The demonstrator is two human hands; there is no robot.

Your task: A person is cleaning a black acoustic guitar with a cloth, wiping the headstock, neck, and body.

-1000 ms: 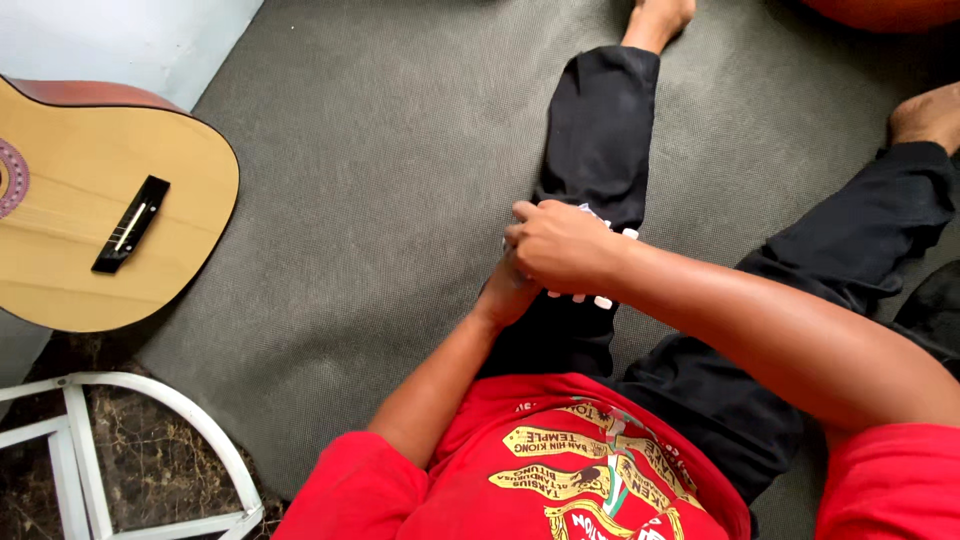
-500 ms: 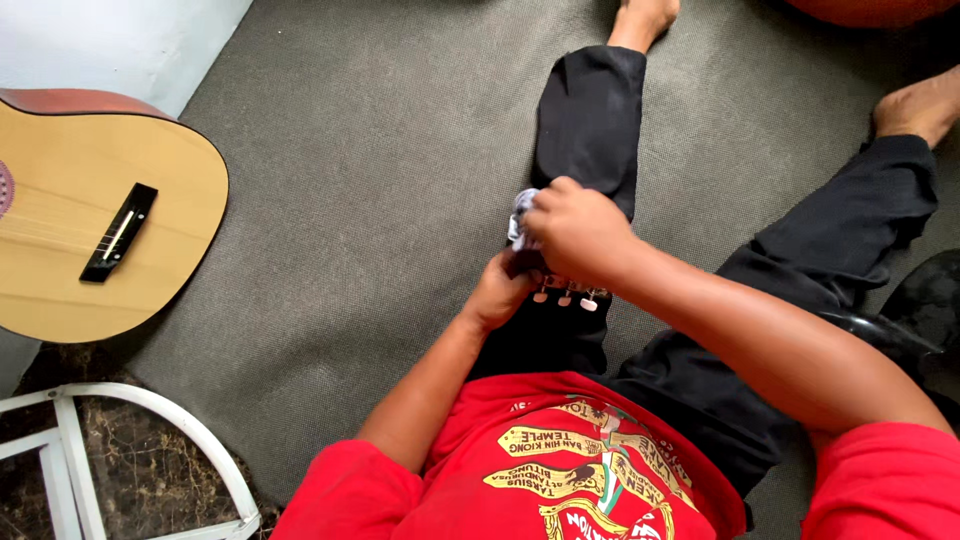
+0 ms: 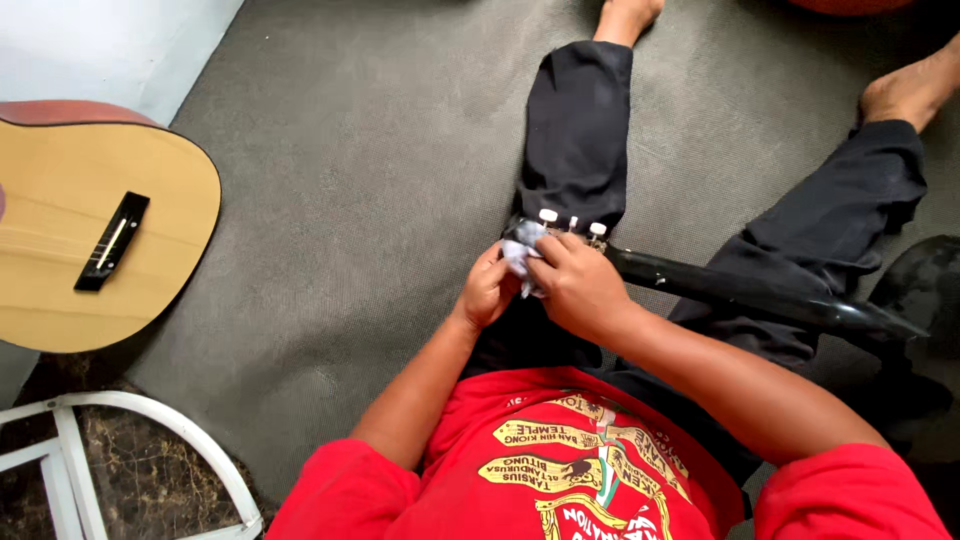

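Both hands at black guitar headstock (image 3: pixel 570 232) across lap: left hand (image 3: pixel 487 290) and right hand (image 3: pixel 577 285) pinching crumpled grey cloth (image 3: pixel 520 255) against it. Soft, light rag; stiff, likely glossy-slick neck (image 3: pixel 740 292), best gripped mid-neck. Acoustic guitar body (image 3: pixel 95 225) lying well apart.

The right hand (image 3: pixel 580 290) covers part of the small cloth (image 3: pixel 520 255). Left of it, the tan guitar (image 3: pixel 90 230) is cut off by the edge.
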